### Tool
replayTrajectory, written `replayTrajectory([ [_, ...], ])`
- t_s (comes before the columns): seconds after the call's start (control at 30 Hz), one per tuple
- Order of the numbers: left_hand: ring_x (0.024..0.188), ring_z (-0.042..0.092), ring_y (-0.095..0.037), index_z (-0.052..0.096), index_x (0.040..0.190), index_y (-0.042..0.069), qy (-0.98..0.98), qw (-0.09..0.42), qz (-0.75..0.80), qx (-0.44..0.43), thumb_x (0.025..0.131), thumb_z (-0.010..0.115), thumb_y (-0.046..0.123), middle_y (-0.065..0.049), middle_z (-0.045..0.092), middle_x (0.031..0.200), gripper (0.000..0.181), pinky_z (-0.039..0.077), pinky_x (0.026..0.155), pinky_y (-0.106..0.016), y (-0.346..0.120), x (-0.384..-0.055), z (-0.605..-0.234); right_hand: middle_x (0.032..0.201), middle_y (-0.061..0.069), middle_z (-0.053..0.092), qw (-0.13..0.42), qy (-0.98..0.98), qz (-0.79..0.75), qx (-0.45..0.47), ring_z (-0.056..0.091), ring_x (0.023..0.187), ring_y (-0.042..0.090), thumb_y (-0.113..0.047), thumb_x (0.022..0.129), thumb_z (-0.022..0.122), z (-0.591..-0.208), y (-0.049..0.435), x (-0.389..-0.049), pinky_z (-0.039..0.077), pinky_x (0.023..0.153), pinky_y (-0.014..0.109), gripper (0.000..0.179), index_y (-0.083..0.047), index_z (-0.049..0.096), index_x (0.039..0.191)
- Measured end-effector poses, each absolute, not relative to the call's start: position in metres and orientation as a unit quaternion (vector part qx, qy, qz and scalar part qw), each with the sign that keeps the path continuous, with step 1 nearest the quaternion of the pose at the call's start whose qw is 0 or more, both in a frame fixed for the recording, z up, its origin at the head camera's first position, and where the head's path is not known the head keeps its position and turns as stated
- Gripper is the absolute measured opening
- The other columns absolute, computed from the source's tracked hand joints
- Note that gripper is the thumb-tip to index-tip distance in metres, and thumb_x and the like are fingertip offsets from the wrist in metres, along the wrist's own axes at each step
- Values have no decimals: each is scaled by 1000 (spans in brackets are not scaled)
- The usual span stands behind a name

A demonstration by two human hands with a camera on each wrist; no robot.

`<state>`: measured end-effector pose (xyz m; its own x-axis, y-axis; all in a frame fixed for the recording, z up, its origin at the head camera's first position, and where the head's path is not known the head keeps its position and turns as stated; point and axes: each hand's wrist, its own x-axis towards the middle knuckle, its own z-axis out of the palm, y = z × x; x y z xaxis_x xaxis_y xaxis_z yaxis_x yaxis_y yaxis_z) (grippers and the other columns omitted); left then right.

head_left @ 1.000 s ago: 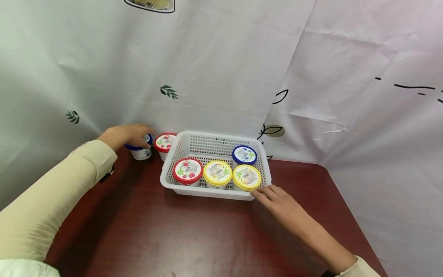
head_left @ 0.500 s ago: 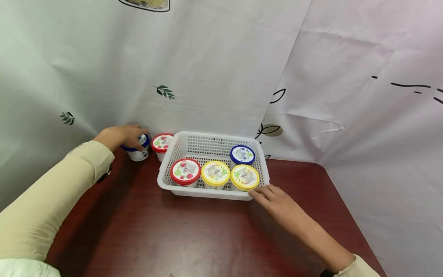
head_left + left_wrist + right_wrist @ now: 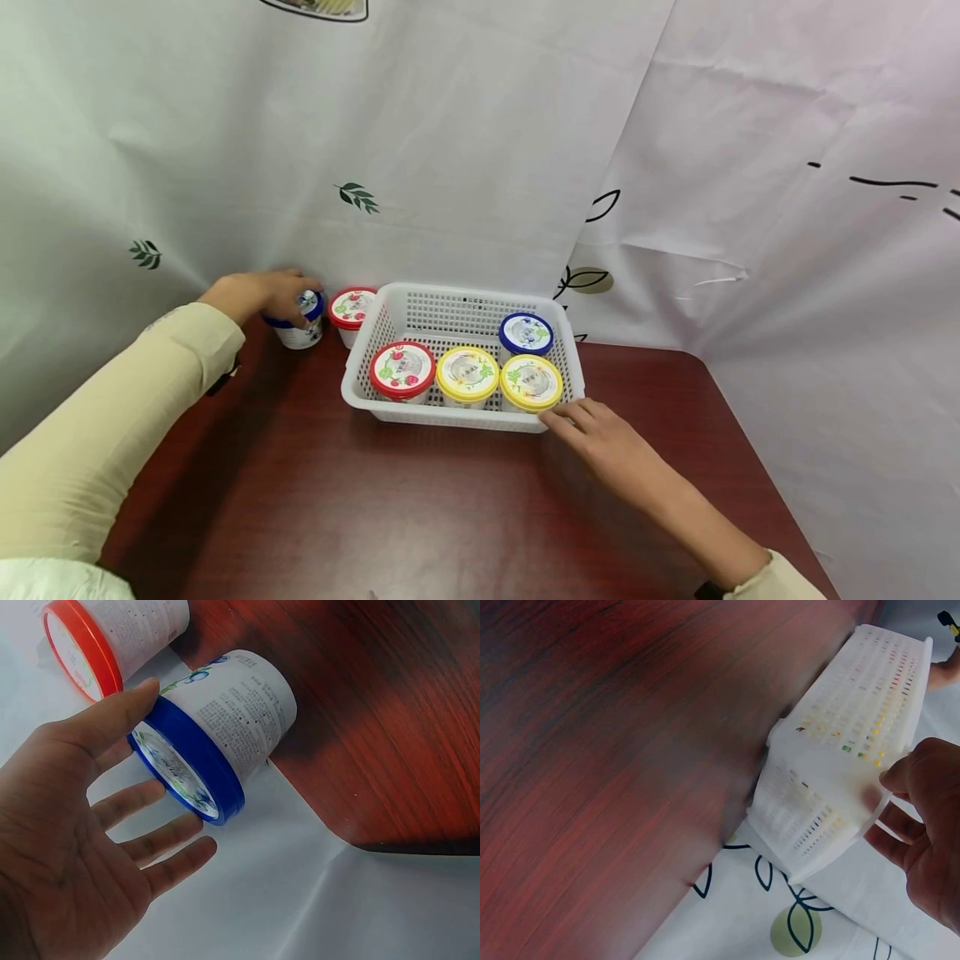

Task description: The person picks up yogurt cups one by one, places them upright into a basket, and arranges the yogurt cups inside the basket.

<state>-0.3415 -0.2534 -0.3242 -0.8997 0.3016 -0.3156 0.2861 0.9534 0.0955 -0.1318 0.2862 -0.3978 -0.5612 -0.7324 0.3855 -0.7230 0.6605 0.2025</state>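
My left hand (image 3: 264, 298) is over a white tub with a blue lid (image 3: 302, 335), left of the basket. In the left wrist view the thumb (image 3: 142, 697) is at one side of the lid and the other fingers at the opposite rim; the little finger stands off. The tub's base rests on the table. Beside it is a red-lidded tub (image 3: 351, 310). My right hand (image 3: 607, 442) pinches the near right corner of a white perforated plastic basket (image 3: 465, 419). In the right wrist view the thumb (image 3: 896, 777) lies against the basket's rim.
Inside the basket stand a red-lidded tub (image 3: 402, 371), two yellow-lidded tubs (image 3: 467, 375) along the front, and a blue-lidded tub (image 3: 527, 333) behind. A white printed sheet (image 3: 480, 150) hangs behind the dark red table (image 3: 450, 517).
My left hand has lowered its fingers onto the blue-lidded tub's lid. The right hand stays at the basket corner, and the basket and other tubs keep their places.
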Motion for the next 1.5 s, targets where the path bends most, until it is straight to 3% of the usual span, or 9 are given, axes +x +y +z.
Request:
replayTrajectory([
  [0.37,129,57,-57,56,150,1,967,186,38,170,89,92,19,-40,51,146,73,58,104,-76,-258,-343,-319,128,5,76,224,-882,-11,414,73,120,28,8,88,85,-398,286,-131,65,102,43,57,-11,74,140],
  [0.7,134,53,-55,60,147,1,962,215,36,166,86,95,26,-38,53,145,75,55,107,-77,-263,-342,-319,128,4,76,224,-883,-11,413,73,120,27,9,88,85,-399,284,-130,65,101,42,58,-12,73,141],
  [1.07,142,52,-60,47,161,-1,950,261,55,162,93,89,30,-41,49,156,85,51,113,-79,-266,-346,-324,128,4,76,226,-882,-12,413,73,120,27,9,88,84,-400,284,-129,65,101,42,58,-12,73,141],
  [1.5,148,48,-62,50,162,-2,946,276,55,164,90,96,37,-41,47,160,94,49,116,-79,-262,-342,-316,126,5,75,240,-873,-10,425,73,119,26,8,90,81,-399,286,-131,64,102,43,54,-10,73,140],
])
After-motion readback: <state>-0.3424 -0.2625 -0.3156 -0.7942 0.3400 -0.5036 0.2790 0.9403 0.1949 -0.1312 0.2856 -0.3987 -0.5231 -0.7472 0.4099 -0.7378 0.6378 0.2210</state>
